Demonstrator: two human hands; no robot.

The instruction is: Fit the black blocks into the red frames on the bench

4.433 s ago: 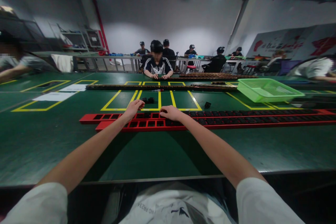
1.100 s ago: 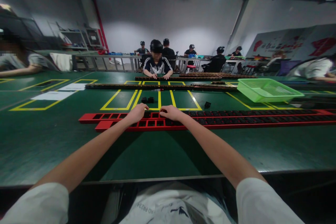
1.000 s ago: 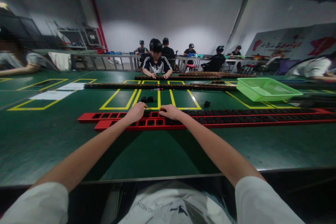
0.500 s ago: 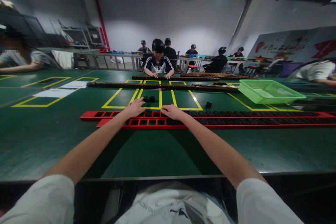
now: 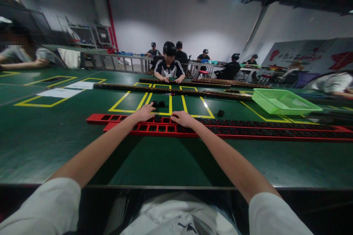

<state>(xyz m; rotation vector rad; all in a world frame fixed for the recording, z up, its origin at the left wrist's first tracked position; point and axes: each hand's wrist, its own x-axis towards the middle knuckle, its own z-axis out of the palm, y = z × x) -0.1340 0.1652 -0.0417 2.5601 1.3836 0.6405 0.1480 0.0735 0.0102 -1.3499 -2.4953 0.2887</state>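
Note:
Two long red slotted frames (image 5: 96, 119) lie side by side across the green table, their right stretches filled with black square pieces (image 5: 228, 122). Open slots show toward the left ends. My left hand (image 5: 145, 113) is over the far frame, fingers stretched out and slightly apart, beside two small black blocks (image 5: 161, 104) behind it. My right hand (image 5: 182, 118) rests at the far frame with its fingers curled together; what they hold or press, if anything, is hidden. A black piece (image 5: 157, 119) sits in a slot between my hands.
A light green plastic basket (image 5: 286, 112) stands at the right. A loose black block (image 5: 220, 112) lies behind the frames. Long dark strips (image 5: 132, 88) cross the table farther back, and white papers (image 5: 59, 92) lie left. A co-worker (image 5: 168, 67) sits opposite; others sit at both sides.
The whole view has tilted and shifted slightly. My hands stay at almost the same places along the far red frame, and the loose blocks have not visibly moved.

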